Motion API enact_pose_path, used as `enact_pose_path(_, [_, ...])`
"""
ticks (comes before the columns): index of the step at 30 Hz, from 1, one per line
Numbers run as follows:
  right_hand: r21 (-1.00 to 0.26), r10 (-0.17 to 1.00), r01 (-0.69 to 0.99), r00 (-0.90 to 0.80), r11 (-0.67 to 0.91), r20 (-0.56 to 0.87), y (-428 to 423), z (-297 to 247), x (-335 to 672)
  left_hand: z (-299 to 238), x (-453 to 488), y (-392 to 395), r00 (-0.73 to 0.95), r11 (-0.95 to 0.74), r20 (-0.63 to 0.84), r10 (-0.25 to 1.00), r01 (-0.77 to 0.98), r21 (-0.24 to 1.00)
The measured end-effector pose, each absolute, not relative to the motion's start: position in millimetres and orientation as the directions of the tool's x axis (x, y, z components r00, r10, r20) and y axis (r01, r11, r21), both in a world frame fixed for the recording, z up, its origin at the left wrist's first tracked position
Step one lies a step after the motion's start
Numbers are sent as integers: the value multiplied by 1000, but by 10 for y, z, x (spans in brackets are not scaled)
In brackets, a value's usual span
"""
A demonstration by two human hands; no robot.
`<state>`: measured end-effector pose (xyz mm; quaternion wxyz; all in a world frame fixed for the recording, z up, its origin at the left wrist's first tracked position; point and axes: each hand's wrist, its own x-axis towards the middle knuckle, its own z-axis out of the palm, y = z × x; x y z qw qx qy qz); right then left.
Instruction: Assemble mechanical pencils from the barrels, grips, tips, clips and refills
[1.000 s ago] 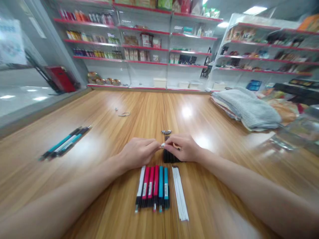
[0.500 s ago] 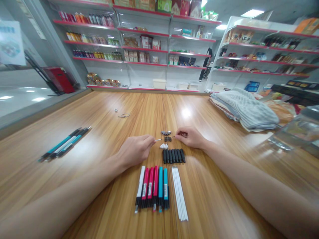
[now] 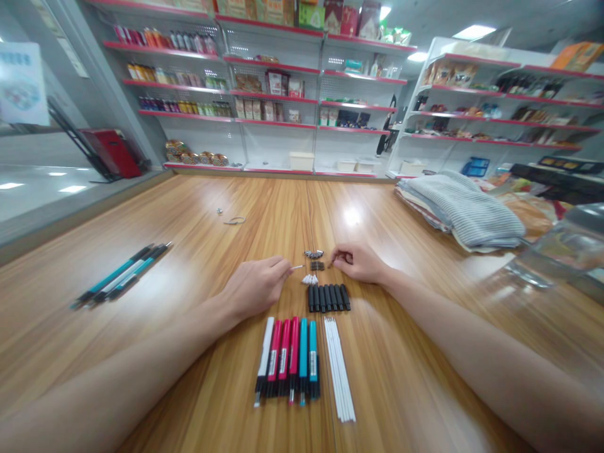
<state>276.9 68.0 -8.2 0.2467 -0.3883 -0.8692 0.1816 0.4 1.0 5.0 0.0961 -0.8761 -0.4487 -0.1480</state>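
At mid-frame, the left hand [image 3: 257, 286] pinches a thin white rod [image 3: 297, 267]; just right of centre, the right hand [image 3: 359, 261] curls beside small dark pieces [image 3: 318, 266], its grip impossible to tell.

Poster [image 3: 22, 85], pen labels [image 3: 273, 358] — txt illeg.

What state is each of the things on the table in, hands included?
Left hand: pinching a slim white piece
Right hand: pinched shut, contents unclear
Silver parts: in a curved row
Small dark parts: bunched
White cones: clustered
Black tubes: lined up
Pen barrels: in a row
White rods: side by side
Pens at far left: lying together
Striped cloth: folded
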Motion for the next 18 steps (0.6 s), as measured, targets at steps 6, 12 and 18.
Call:
enact_pose_path(6, [-516, 788, 603, -540, 608, 296, 676, -88, 2745, 47, 6, 9, 549, -573, 348, 760, 818, -41])
enact_pose_path(12, [-507, 802, 626, -514, 593, 303, 667, -95, 2717, 50, 7, 15, 548, -572, 345, 762, 819, -38])
enact_pose_path(18, [-472, 802, 649, -503, 597, 323, 652, -88, 2699, 50, 12, 16, 552, -578, 349, 757, 815, -36])
